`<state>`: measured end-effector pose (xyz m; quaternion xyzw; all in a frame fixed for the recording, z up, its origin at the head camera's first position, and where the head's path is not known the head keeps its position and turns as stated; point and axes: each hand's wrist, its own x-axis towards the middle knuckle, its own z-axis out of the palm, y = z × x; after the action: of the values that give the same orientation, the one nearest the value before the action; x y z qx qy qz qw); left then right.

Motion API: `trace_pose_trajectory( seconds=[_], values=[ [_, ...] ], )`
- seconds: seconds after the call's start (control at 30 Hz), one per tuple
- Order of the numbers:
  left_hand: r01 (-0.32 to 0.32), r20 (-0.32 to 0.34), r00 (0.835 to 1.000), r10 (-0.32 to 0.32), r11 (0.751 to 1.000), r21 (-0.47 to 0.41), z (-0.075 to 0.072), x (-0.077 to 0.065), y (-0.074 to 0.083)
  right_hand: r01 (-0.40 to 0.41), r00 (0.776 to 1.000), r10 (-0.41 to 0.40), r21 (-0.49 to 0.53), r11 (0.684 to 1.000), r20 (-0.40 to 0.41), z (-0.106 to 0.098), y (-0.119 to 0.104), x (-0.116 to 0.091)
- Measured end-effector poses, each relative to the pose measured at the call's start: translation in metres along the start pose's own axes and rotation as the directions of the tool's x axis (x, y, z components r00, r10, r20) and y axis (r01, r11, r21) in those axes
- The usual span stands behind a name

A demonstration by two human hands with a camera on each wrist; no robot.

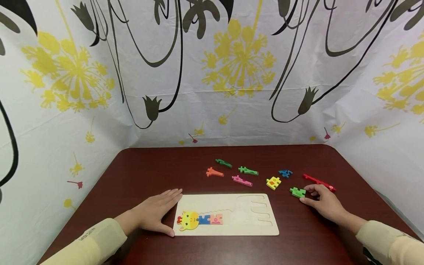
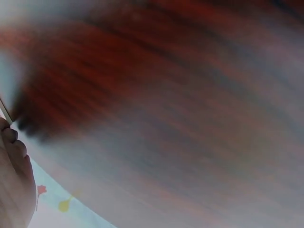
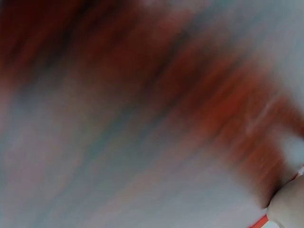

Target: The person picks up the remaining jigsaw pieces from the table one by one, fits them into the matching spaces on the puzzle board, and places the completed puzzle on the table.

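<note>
Against the board (image 1: 245, 229) the left hand (image 1: 154, 211) spreads, sleeve print (image 1: 87, 234) illegible; right hand (image 1: 325, 204) pinches green piece (image 1: 297, 192).

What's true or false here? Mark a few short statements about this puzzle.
The right hand pinches a green puzzle piece. True.
The left hand rests at the left edge of the puzzle board. True.
The green puzzle piece sits in the puzzle board. False: it's off to the right.
On the puzzle board, a blue puzzle piece adjoins the giraffe-head piece. True.
The giraffe-head piece is at the puzzle board's right end. False: left end.
</note>
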<state>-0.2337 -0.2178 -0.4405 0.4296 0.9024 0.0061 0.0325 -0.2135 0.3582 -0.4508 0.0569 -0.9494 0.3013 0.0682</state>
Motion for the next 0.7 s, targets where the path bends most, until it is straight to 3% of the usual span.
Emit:
trace_pose_trajectory(
  seconds=[0.47,0.7],
  values=[
    [-0.022,-0.02,1.0,0.022,0.999,0.031,0.0031,-0.0012,-0.0011,0.006,1.0,-0.006,-0.016,1.0,-0.013,-0.0021,0.0,0.0],
    [-0.033,-0.028,0.999,0.034,0.999,0.038,0.0015,-0.0012,-0.0014,0.027,0.998,-0.027,0.003,1.0,-0.061,-0.003,-0.0057,0.0006]
  ],
)
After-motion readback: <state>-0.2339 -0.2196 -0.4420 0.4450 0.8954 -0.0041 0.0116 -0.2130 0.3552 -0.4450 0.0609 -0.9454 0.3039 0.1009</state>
